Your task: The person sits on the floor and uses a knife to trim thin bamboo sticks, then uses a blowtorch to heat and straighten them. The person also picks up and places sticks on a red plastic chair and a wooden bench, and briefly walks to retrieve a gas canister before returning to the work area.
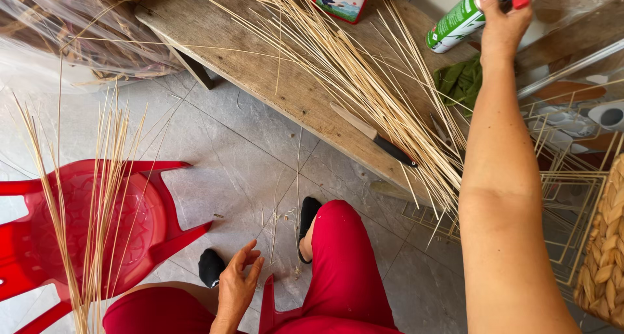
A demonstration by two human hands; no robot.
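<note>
Right hand [504,19] is gripping a green-and-white spray can [455,25] near its blue cap, upper right of frame, above the wooden counter [260,67]. Can is looking light, rigid, smooth; mid-body grip is likely safest. Left hand [235,288] is resting open, empty, bottom centre. Reed strips [364,87] and a knife [377,138] are lying on the counter.
</note>
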